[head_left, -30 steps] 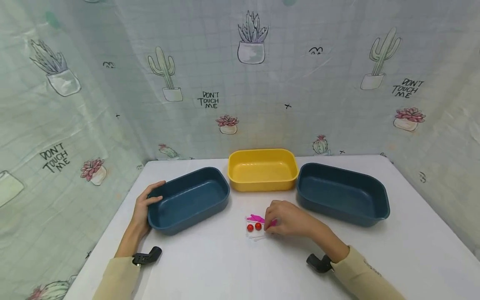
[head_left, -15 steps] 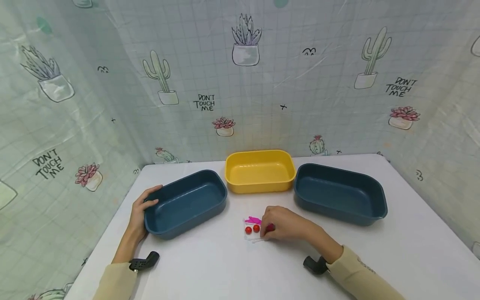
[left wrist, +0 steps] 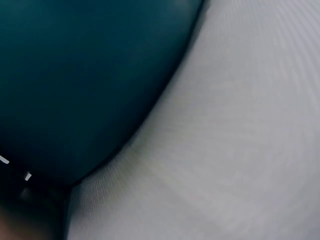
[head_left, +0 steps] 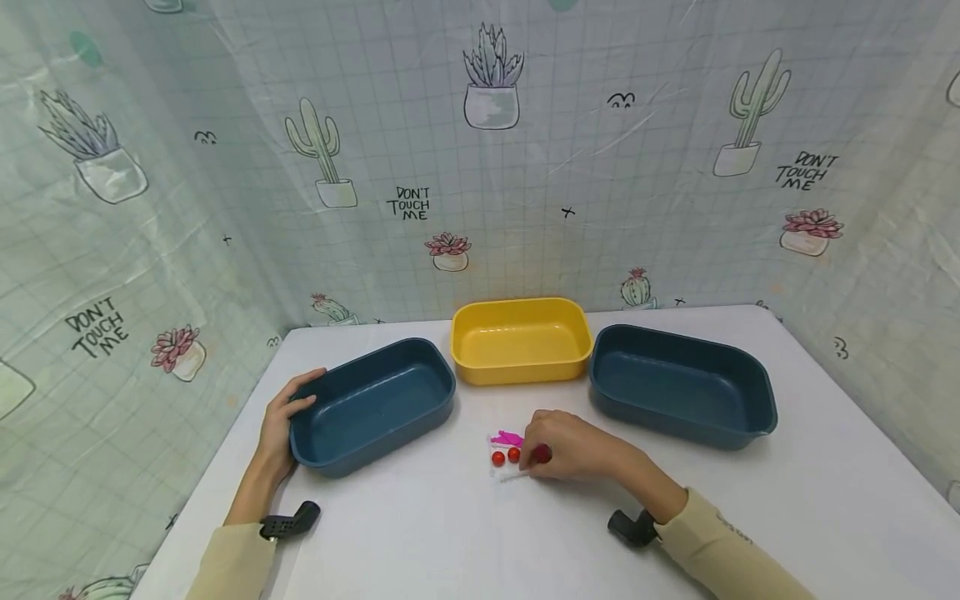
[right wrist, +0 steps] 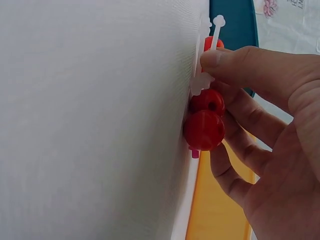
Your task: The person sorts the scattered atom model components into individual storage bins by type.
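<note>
My left hand grips the near-left end of a dark blue plastic bin, its thumb over the rim and inside. In the left wrist view the bin's dark wall fills the upper left. My right hand is low over the table, thumb and forefinger pinching a thin white plastic stick with a knobbed end. Beside those fingertips sit shiny red beads, one left of the hand and another nearest the right wrist camera. A bright pink plastic piece lies just behind the beads.
A yellow bin stands at the back middle. To its right is a second dark blue bin, set at an angle. Behind the white table hangs a cloth printed with cacti.
My right hand has shifted slightly left and its fingertips have come to the white stick; the pink seen under them earlier is replaced by a red bead. My left hand keeps its grip.
</note>
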{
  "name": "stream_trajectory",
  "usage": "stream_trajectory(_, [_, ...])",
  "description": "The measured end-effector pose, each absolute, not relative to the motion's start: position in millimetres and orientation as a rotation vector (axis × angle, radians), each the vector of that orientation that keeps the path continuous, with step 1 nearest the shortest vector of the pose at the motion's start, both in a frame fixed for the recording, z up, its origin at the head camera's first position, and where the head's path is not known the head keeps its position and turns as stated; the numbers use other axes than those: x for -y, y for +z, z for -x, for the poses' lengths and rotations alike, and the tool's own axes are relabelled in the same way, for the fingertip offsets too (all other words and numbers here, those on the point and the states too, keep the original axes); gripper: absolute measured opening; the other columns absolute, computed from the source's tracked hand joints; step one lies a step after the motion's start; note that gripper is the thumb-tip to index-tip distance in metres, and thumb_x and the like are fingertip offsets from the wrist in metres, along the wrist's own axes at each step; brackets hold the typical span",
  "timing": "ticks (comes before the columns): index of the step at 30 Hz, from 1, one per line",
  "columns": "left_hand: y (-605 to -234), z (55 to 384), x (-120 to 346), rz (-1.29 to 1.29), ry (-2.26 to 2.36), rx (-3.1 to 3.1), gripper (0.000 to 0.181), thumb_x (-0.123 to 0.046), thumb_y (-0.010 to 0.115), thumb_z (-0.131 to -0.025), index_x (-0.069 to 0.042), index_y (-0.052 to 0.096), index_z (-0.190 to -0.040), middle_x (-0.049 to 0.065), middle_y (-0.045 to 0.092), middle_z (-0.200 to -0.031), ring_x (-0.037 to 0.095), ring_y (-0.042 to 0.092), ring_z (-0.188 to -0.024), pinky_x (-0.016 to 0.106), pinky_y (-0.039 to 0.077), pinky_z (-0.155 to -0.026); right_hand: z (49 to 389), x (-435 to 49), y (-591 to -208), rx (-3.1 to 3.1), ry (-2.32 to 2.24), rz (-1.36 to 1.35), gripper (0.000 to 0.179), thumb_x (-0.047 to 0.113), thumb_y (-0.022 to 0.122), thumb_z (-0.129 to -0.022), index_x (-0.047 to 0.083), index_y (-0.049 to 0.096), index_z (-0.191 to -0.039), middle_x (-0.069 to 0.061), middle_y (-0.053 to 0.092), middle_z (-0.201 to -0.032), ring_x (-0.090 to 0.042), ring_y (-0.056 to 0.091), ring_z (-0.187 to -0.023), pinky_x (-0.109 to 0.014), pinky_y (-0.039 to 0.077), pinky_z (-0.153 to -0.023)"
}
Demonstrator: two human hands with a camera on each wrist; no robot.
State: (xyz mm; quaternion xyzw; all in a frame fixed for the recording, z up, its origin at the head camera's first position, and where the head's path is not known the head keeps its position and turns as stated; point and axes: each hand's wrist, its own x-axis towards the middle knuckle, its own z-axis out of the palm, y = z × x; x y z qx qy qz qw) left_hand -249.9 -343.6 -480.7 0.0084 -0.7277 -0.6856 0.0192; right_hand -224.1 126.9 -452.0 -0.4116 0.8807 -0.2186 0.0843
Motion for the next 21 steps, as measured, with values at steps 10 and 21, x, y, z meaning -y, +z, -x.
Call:
stream_trajectory(10, [-478.1, 252.8, 345.5, 0.042, -2.116, 2.249, 0.053, -0.038, 0.037, -0.112, -0.013, 0.04, -0.159, 0.004, 0.032, -0.167, 0.012, 0.035, -0.148, 0.009, 0.04, -0.101, 227.3, -125.9, -444.0, -2.653, -0.72, 1.236, 0.008, 0.021, 0.083, -0.087, 0.023, 0.081, -0.095, 0.017, 0.07, -0.087, -0.001, 0.06, -0.083, -0.023, 0.055, -0.082])
stream_trajectory(21, [-484.2, 250.5, 347.6, 0.045, -2.125, 2.236, 0.055, -0.04, 0.032, -0.113, -0.01, 0.04, -0.158, 0.005, 0.033, -0.166, 0.008, 0.037, -0.145, 0.009, 0.039, -0.102, 223.9, -127.6, -434.5, -2.664, -0.816, 1.247, 0.013, 0.011, 0.078, -0.088, 0.018, 0.082, -0.099, 0.012, 0.074, -0.091, -0.003, 0.064, -0.083, -0.024, 0.058, -0.079])
